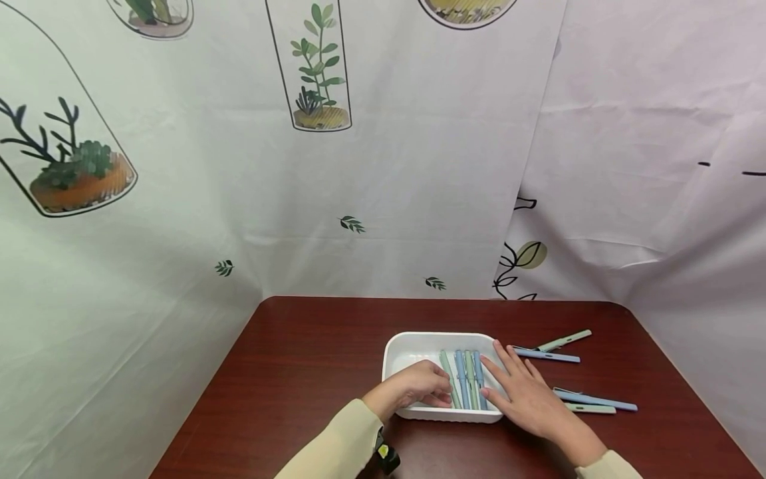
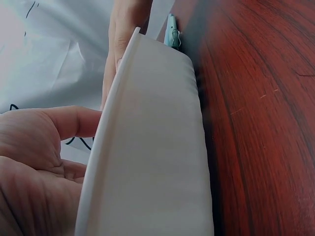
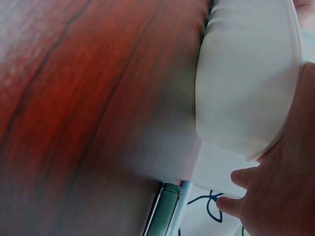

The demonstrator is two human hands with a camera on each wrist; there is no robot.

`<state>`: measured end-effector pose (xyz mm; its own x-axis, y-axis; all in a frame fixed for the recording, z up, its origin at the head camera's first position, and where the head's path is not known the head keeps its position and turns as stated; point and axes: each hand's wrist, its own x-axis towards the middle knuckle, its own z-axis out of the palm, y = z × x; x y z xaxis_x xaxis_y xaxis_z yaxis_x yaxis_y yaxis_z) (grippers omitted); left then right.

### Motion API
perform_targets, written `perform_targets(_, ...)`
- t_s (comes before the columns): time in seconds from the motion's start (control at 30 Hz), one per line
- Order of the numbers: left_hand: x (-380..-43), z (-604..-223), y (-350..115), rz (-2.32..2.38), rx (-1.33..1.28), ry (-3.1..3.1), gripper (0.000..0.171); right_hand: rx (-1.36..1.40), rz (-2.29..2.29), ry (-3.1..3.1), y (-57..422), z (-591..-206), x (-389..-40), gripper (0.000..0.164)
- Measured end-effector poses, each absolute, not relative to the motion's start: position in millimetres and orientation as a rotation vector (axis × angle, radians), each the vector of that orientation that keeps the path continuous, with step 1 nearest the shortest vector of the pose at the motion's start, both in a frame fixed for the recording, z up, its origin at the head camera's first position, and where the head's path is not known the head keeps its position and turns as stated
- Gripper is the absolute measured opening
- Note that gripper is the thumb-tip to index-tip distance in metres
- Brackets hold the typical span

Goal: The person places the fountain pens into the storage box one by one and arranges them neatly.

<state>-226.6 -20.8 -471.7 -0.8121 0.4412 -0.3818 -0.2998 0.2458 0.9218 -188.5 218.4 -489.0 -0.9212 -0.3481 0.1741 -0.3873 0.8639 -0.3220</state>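
A white tray [image 1: 413,336] holds two green and two blue pens, lying side by side toward its right half. My left hand [image 1: 421,384] reaches over the near left rim, fingers loosely bent beside the leftmost green pen [image 1: 446,367]. In the left wrist view, that hand [image 2: 39,162] shows its palm behind the tray wall [image 2: 147,123]. My right hand [image 1: 529,399] lies across the tray's right rim with fingers spread, thumb and index tips close to the rightmost blue pen [image 1: 478,366]. The right wrist view shows straight fingers of this hand [image 3: 275,191] beyond the tray's corner.
On the dark red table [image 1: 299,372], right of the tray, a green pen [image 1: 565,340] and a blue pen [image 1: 550,356] lie farther back. Another blue pen [image 1: 598,400] and green pen [image 1: 592,408] lie nearer. A patterned white cloth [image 1: 389,186] hangs behind the table.
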Motion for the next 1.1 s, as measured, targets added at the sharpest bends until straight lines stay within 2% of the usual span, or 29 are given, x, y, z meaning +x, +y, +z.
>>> perform_targets(0.2, -225, -468, -23, 1.603, 0.142, 1.964, 0.02, 0.565, 0.533, -2.944, 218, -488, -189, 0.068)
perform_targets(0.47, -224, -457, -32, 1.631, 0.159, 1.998, 0.045, 0.556, 0.529, -2.948, 219, -490, -190, 0.068)
perform_targets(0.63, -226, -450, -41, 1.654, 0.185, 2.02, 0.052, 0.554, 0.515, -2.941, 219, -491, -190, 0.067)
perform_targets(1.1, -230, -435, -67, 1.627, 0.211, 2.095, 0.051, 0.549, 0.518, -2.957, 218, -489, -190, 0.067)
